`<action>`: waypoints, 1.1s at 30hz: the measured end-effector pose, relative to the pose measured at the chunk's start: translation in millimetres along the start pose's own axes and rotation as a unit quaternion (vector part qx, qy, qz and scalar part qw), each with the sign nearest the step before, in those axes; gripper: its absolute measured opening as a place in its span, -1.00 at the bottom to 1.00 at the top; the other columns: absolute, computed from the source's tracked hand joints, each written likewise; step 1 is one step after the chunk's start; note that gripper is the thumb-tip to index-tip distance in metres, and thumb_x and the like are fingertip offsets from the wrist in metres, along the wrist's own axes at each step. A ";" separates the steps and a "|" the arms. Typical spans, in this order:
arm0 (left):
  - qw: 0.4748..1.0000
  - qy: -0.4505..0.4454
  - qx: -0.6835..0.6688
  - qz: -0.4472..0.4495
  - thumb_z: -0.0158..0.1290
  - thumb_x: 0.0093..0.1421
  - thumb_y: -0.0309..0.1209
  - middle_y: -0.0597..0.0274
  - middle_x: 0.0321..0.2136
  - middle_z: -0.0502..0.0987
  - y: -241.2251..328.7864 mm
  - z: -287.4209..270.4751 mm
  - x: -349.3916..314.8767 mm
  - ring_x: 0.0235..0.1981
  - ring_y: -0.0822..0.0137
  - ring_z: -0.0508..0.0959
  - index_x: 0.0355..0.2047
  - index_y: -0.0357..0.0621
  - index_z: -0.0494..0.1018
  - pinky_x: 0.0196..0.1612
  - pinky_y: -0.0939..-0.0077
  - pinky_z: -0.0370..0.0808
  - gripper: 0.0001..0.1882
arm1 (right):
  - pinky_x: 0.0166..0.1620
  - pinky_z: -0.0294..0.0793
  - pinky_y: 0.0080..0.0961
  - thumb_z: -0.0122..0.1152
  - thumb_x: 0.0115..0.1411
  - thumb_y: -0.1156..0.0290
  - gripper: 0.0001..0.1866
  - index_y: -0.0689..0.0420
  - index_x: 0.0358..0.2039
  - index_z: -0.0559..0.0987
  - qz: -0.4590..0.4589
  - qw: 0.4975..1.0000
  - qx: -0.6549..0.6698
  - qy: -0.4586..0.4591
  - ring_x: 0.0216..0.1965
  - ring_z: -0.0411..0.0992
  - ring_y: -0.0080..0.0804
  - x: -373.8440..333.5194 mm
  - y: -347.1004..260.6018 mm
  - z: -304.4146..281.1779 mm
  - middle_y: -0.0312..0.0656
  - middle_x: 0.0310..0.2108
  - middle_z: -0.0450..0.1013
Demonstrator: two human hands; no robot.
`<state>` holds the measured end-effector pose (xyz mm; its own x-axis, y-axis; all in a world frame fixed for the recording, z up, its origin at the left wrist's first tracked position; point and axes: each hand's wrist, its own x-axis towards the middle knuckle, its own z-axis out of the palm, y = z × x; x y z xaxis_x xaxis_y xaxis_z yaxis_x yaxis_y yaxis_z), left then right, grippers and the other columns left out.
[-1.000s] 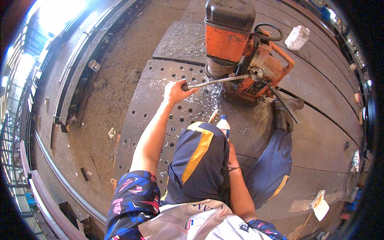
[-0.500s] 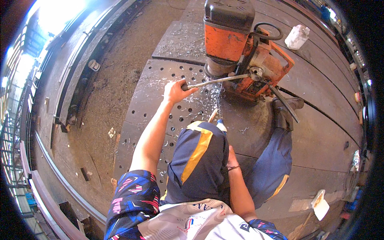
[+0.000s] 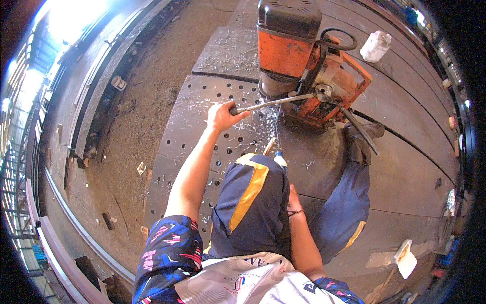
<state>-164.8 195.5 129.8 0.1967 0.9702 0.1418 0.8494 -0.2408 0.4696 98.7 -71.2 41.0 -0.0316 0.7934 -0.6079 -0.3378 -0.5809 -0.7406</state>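
My left hand (image 3: 221, 116) is wrapped round the dark grip of a metal feed lever (image 3: 276, 103). The lever runs to the hub of an orange magnetic drill (image 3: 324, 96) with a black-topped motor, standing on a steel plate drilled with holes (image 3: 195, 109). Partly behind my raised knee, my right hand (image 3: 293, 199) closes round a white squeeze bottle (image 3: 280, 161) with a blue collar; the knee hides most of its fingers. From the bottle's tip a thin stream reaches toward the drill's base. Beside the bottle lies a thin wooden stick (image 3: 269, 146).
Metal shavings (image 3: 271, 121) litter the plate around the drill. A second lever arm (image 3: 360, 133) juts toward my boot (image 3: 362, 144). A whitish plastic jug (image 3: 375, 46) stands at the far right, and a white open container (image 3: 406, 261) sits near right. Dirt ground (image 3: 139, 101) borders the plates on the left.
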 end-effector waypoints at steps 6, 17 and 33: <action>1.000 0.008 -0.010 -0.003 0.22 -0.08 0.33 0.14 -0.68 0.49 -1.9 2.5 -0.7 -0.59 0.13 0.53 -0.61 -0.16 0.48 -0.43 0.23 0.44 -0.30 | -0.18 0.52 -0.50 0.35 0.21 0.29 -0.61 0.26 -0.03 0.58 0.006 1.000 -0.001 0.002 -0.24 0.54 -0.50 -2.2 -2.5 2.6 -0.25 -0.17 0.59; 1.000 0.004 -0.012 0.004 0.22 -0.08 0.34 0.14 -0.68 0.49 -3.7 6.4 -0.6 -0.59 0.13 0.53 -0.60 -0.17 0.49 -0.43 0.22 0.44 -0.29 | -0.05 0.50 -0.50 0.32 0.23 0.34 -0.62 0.22 0.01 0.55 -0.103 0.994 -0.004 -0.026 -0.15 0.52 -0.46 -5.1 -13.0 11.7 -0.24 -0.10 0.56; 1.000 0.011 -0.020 0.009 0.16 -0.08 0.42 0.12 -0.69 0.49 2.6 5.9 -3.5 -0.60 0.12 0.55 -0.62 -0.16 0.45 -0.43 0.22 0.46 -0.24 | -0.18 0.53 -0.51 0.30 0.24 0.28 -0.62 0.24 -0.02 0.58 -0.010 0.999 0.041 -0.009 -0.25 0.54 -0.48 -1.7 2.4 1.7 -0.25 -0.16 0.59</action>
<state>-160.4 191.7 125.4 0.1999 0.9651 0.1694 0.8252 -0.2590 0.5020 96.4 -73.6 40.8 -0.0410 0.8081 -0.5876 -0.4137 -0.5491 -0.7262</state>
